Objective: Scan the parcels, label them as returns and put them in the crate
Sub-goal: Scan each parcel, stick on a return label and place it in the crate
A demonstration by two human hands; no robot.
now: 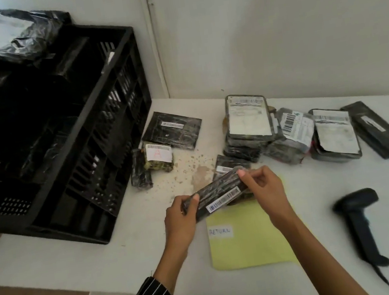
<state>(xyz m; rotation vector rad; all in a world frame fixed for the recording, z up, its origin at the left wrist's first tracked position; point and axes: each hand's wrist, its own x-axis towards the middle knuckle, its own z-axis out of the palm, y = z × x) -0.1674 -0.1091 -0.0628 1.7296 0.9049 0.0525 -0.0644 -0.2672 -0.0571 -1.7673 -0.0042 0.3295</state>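
A long black wrapped parcel (217, 195) with a barcode strip is held above the table between both hands. My left hand (180, 219) grips its left end and my right hand (263, 187) pinches its right end. Under it lies a yellow sheet (248, 243) carrying a white label that reads RETURN (220, 231). The black barcode scanner (359, 221) lies on the table to the right. The black slatted crate (89, 127) stands at the left with black parcels inside.
Several wrapped parcels with white shipping labels (289, 130) are piled at the back of the white table (133, 252). A flat black parcel (172, 130) and small ones (158, 157) lie beside the crate. Large black bags (2, 34) rest on the crate's far side.
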